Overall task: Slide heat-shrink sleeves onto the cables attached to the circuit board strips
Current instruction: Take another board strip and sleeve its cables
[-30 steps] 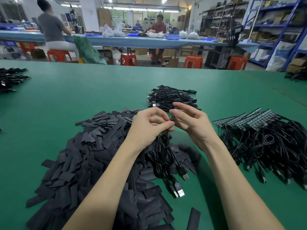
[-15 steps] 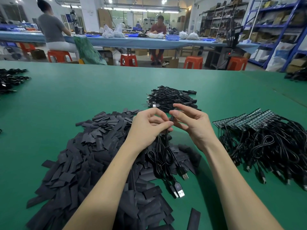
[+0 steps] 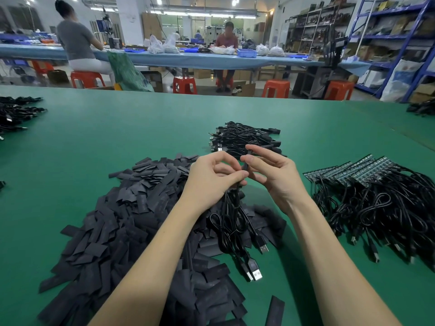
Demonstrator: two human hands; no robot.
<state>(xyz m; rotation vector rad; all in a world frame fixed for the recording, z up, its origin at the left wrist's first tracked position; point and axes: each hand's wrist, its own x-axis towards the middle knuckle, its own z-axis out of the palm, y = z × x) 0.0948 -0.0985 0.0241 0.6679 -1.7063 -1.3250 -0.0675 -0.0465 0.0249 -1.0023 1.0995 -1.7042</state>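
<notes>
A: Barely anything moved, both hands just crept a touch higher over the green worktop [image 3: 117, 137]. Big matte heap of flat black sleeves [image 3: 131, 220] sits underneath.

B: Yep. Left hand [image 3: 211, 180] grips a bunch of glossy cables [image 3: 231, 220], USB plugs dangling; right hand [image 3: 273, 175] pinches a black sleeve [image 3: 246, 164]. Board strips [image 3: 348, 170] lie right.

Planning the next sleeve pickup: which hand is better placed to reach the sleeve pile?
Left hand: it hangs directly above the heap of flat black heat-shrink sleeves; the right hand is farther off.
</notes>
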